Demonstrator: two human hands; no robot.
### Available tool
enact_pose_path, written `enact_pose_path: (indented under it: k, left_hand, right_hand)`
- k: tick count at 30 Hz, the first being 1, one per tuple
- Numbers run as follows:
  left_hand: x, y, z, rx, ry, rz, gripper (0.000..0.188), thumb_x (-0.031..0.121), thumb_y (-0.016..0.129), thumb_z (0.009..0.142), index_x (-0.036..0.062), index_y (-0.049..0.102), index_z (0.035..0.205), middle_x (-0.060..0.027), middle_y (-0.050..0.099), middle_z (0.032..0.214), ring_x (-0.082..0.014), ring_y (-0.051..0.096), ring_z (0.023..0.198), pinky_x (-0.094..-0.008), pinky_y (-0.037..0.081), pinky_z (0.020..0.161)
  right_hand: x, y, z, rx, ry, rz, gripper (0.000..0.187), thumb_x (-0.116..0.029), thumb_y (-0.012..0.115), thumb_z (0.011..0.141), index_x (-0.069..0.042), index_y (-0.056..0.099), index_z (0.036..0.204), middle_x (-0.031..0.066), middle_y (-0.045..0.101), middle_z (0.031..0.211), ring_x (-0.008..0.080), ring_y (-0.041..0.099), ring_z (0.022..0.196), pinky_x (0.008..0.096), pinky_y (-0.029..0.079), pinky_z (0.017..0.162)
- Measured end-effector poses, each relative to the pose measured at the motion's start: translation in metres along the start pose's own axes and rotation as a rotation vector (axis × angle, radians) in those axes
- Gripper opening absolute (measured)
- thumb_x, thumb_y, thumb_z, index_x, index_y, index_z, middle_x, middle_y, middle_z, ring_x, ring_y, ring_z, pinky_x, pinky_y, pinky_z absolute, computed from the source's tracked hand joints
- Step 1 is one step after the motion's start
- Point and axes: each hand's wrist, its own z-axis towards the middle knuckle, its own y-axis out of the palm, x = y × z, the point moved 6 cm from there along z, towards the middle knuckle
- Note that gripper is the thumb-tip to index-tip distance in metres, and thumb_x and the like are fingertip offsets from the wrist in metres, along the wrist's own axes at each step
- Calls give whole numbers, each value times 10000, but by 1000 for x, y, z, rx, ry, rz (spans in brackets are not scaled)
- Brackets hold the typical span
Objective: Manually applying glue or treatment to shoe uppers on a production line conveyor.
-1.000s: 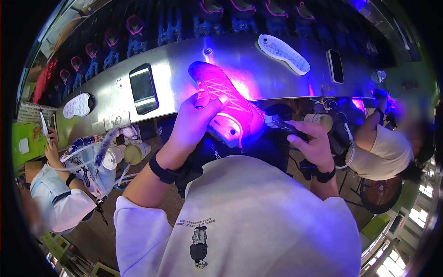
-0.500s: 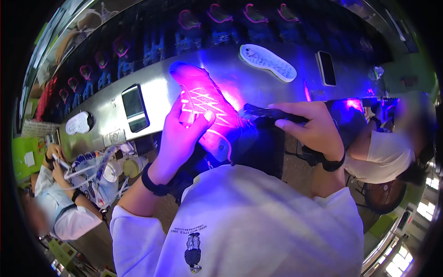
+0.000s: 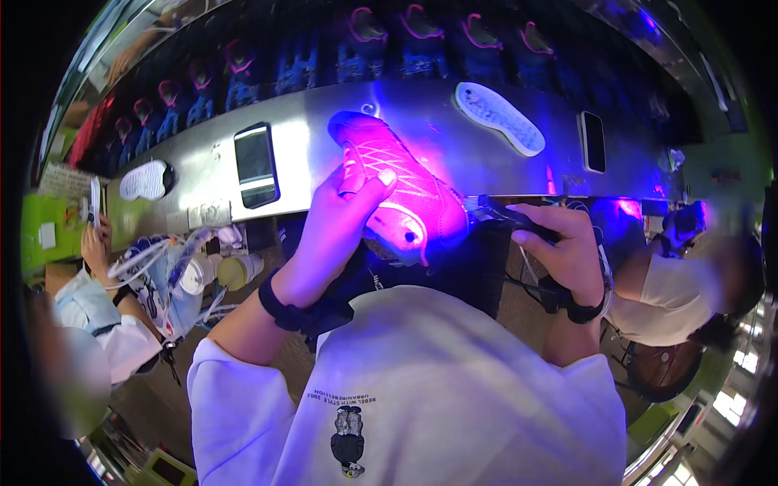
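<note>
A lace-up shoe upper (image 3: 397,174), glowing pink under violet light, is held at the near edge of the metal bench. My left hand (image 3: 340,215) grips it from its left side, thumb lying over the laces and fingers hidden beneath. Its toe points away from me and its collar opening faces me. In my right hand (image 3: 563,243) is a black-handled brush (image 3: 527,220), pinched between thumb and fingers. The brush head reaches the right side of the upper near the heel; whether it touches there I cannot tell.
On the bench (image 3: 324,109) lie a white sole (image 3: 500,119), a second sole (image 3: 144,180) and two phones (image 3: 256,166) (image 3: 593,142). Dark shoe uppers (image 3: 369,36) stand in a row behind. Co-workers sit at left (image 3: 97,324) and right (image 3: 660,275). White tubs (image 3: 197,275) stand at left.
The shoe upper has tilted, showing more of its right side and heel. The brush has shifted right and slightly toward me along it. The whole view has swung a little left.
</note>
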Motion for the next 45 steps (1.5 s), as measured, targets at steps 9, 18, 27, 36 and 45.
enact_pose_path:
  k: [9,18,27,36,45]
  left_hand:
    - [-23,-16,-42,-86,-398,-400,503,471,625,994,47,572,1261,-88,684,1074,-190,697,927,-379,580,831]
    - [-41,-31,-57,-72,-558,-648,544,503,603,990,76,551,1324,-132,669,1128,-262,708,944,-402,646,815]
    - [-41,-1,-68,-197,-909,-1266,611,427,525,1037,14,398,1468,-325,582,1204,-343,709,834,-272,659,636]
    - [-35,33,-61,-269,-985,-1427,614,419,535,1023,24,412,1476,-356,568,1168,-257,658,758,-239,622,606]
    - [-17,11,3,-281,-286,-421,545,253,591,970,34,440,1446,-133,642,1251,-233,683,1039,-335,581,849]
  right_hand:
    - [-44,18,17,54,-165,-130,399,-71,812,792,-83,748,1185,69,635,727,152,581,629,285,447,613]
    - [-72,24,36,26,-325,-196,395,-71,814,789,-97,761,1179,40,523,648,120,490,558,280,382,540]
    - [-55,32,43,46,-305,-105,405,-64,827,775,-67,757,1174,5,584,692,80,496,592,245,357,548]
    - [-8,49,27,246,-392,0,384,-91,844,763,-74,765,1138,65,681,781,133,558,573,278,459,556]
    - [27,20,32,227,-76,-22,345,-74,800,834,-17,734,1167,153,760,1016,213,742,911,312,554,837]
